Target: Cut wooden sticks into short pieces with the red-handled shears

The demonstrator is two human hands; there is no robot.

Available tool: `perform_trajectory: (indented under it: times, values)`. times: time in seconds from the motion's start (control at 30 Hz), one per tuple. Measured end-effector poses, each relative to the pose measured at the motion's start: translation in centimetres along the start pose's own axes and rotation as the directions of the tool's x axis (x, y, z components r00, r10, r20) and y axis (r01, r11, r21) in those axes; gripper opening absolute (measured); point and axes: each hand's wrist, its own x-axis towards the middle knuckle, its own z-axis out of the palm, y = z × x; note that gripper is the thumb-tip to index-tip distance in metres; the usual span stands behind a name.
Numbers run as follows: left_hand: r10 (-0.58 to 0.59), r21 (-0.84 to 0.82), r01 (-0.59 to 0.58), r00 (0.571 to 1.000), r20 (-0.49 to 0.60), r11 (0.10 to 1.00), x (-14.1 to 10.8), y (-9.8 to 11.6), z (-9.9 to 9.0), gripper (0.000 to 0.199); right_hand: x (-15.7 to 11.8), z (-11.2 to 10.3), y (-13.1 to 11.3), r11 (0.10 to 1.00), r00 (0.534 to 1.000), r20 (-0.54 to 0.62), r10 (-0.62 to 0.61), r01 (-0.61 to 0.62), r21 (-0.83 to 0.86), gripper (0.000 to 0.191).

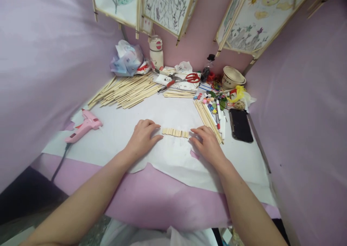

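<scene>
A row of short wooden stick pieces [175,132] lies side by side on the white paper [151,112] covering the table. My left hand [143,137] rests at the row's left end, thumb and fingers apart, with nothing between them. At the right end is my right hand [205,142], its thumb and fingers also spread and holding nothing. Small gaps show between my fingertips and the ends of the row. Long thin wooden sticks [208,119] lie just beyond my right hand.
A pink hot glue gun [84,126] lies left, its cord over the edge. Many sticks [127,89], pliers [170,82] and red-handled scissors [191,78] are at the back. Markers [218,110], a phone [241,125] and a pot [233,78] stand right. Framed drawings [168,7] hang above.
</scene>
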Motion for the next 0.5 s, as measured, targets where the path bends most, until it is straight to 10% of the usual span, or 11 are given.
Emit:
perform_trajectory:
  times: [0.5]
  values:
    - [-0.044, -0.001, 0.044, 0.999, 0.02, 0.999, -0.1, 0.9, 0.9, 0.025, 0.1, 1.6, -0.5, 0.998, 0.998, -0.022, 0.057, -0.058, -0.031, 0.008]
